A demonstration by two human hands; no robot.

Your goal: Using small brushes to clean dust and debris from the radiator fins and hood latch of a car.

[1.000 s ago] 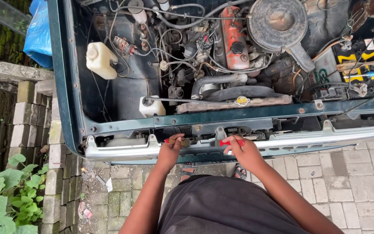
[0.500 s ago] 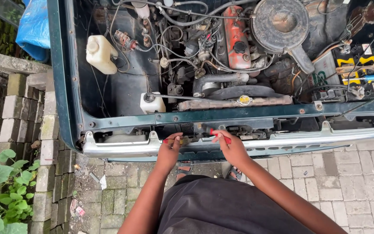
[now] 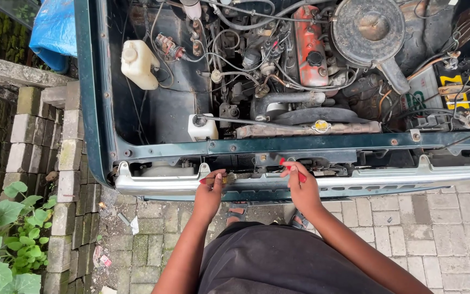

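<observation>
- both hands are sitting a little further left along the bumper (image 3: pixel 354 177) than half a second ago, and the view is tilting slightly, showing more of the engine bay.
- left hand (image 3: pixel 209 194) is pinching a small brass-coloured part (image 3: pixel 224 178) against the bumper's top edge, fingers curled closed around it; what kind of part it is, is too small to tell.
- right hand (image 3: pixel 302 188) is gripping a red-handled tool (image 3: pixel 294 169), fist closed, tip aimed into the gap between the bumper and the green crossmember (image 3: pixel 322 142).
- judging by this, the step in hand is working a fastener at the front panel, one hand steadying while the other is driving.
- the next move is likely calling for keeping the tool square on the fastener and holding the small part steady so it is not dropping onto the paving (image 3: pixel 436 218).
- just beyond the crossmember a radiator (image 3: pixel 305 129) with a yellow cap is lying across the bay.
- a small white bottle (image 3: pixel 203 128) is standing left of it, a larger white tank (image 3: pixel 140 64) further back.
- an orange valve cover (image 3: pixel 310 46) and a round air cleaner (image 3: pixel 368 24) are sitting at the rear.
</observation>
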